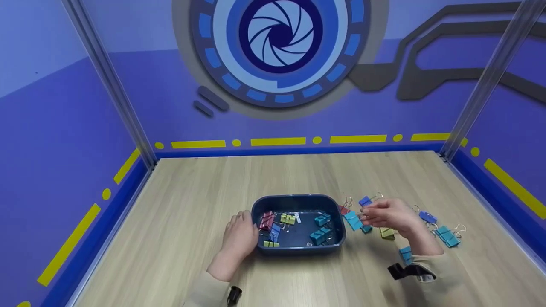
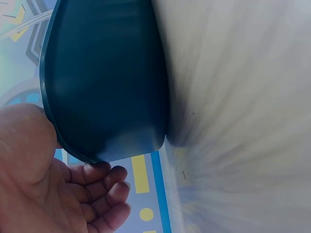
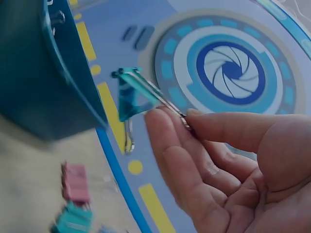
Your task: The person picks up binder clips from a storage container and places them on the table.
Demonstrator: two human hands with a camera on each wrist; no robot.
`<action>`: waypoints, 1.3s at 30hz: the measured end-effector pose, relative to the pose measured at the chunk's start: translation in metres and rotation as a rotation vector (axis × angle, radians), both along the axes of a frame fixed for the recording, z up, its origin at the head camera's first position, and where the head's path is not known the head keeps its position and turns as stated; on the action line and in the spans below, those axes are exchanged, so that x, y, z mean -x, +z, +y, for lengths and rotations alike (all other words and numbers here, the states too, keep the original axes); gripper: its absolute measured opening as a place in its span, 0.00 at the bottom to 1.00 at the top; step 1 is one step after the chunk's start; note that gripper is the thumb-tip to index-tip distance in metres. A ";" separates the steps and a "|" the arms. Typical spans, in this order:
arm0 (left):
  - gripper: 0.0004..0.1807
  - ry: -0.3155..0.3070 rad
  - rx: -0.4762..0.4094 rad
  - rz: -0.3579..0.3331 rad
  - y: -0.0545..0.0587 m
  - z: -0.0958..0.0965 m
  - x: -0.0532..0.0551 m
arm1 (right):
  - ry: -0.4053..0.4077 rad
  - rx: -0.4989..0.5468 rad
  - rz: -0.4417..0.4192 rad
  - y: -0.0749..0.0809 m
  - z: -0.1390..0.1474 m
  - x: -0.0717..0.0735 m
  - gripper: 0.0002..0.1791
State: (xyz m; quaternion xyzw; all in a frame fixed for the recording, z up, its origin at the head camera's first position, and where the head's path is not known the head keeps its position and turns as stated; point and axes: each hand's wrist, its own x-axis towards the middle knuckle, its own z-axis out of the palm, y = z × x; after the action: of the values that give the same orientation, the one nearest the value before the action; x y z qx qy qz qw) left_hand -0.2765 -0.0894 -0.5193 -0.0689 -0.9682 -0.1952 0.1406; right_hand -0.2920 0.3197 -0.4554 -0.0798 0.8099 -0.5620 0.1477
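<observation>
A dark blue-green rectangular bin [image 1: 298, 251] holds several binder clips in red, blue, yellow and teal. My left hand [image 1: 241, 234] holds the bin's left side; in the left wrist view, the thumb reaches behind the rim and the curled fingers [image 2: 116, 191] lie by its outer corner. Just beyond the bin's right wall, my right hand [image 1: 390, 217] pinches a teal binder clip [image 3: 131, 94] by one wire handle, between thumb and fingertips. The clip's body hangs out past the fingers, its other handle pointing down.
Several loose clips lie right of the bin, among them a red clip [image 1: 344, 209], a blue clip [image 1: 428, 217], a yellow clip [image 1: 387, 233] and a teal clip [image 1: 448, 236]. Blue printed panels [image 1: 277, 123] wall the wooden table [image 1: 204, 183] at the back and sides.
</observation>
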 end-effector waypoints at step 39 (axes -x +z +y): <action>0.16 -0.007 -0.011 -0.002 0.000 0.000 -0.001 | 0.051 -0.323 -0.140 -0.026 0.027 0.005 0.09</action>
State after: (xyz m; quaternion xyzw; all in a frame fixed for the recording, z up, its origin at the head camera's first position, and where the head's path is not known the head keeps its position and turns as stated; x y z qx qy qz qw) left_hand -0.2758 -0.0897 -0.5189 -0.0712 -0.9670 -0.2012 0.1394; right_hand -0.2974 0.3468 -0.4812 -0.0361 0.8751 -0.4247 0.2290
